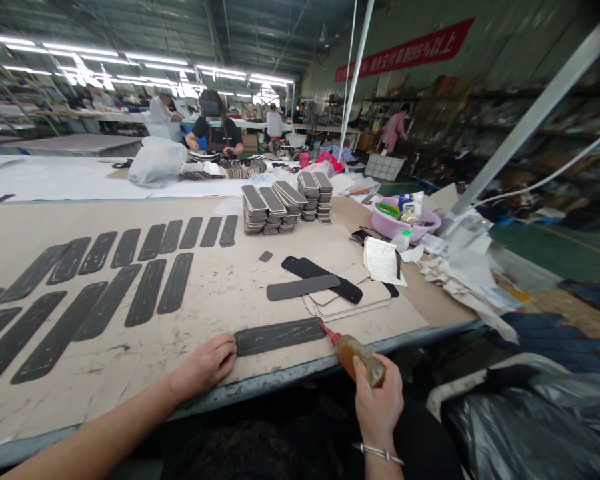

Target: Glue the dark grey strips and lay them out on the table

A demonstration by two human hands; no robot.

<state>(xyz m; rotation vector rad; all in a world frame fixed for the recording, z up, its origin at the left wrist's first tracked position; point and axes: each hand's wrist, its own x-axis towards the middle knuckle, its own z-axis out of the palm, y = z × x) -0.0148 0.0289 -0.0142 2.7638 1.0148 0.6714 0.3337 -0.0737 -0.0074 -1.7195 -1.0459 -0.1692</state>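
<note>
A long dark grey strip [280, 335] lies flat near the table's front edge, with thin shiny lines of glue on its face. My left hand [214, 360] pinches the strip's left end, fingers closed on it. In my right hand [380, 393] is an amber glue bottle [360, 357], held tilted, its red nozzle [329, 332] touching or just over the strip's right end. Beyond the strip lie a loose grey strip [303, 287], a black strip [347, 289] with rounded ends, and several pale rounded panels [360, 303].
Glue-marked grey strips [175, 283] lie in rows on the left of the table [220, 287]. Stacked panels [270, 210] stand at the back. A notebook [383, 260] and a purple basin [405, 220] sit at the right. A co-worker [215, 130] works across the table.
</note>
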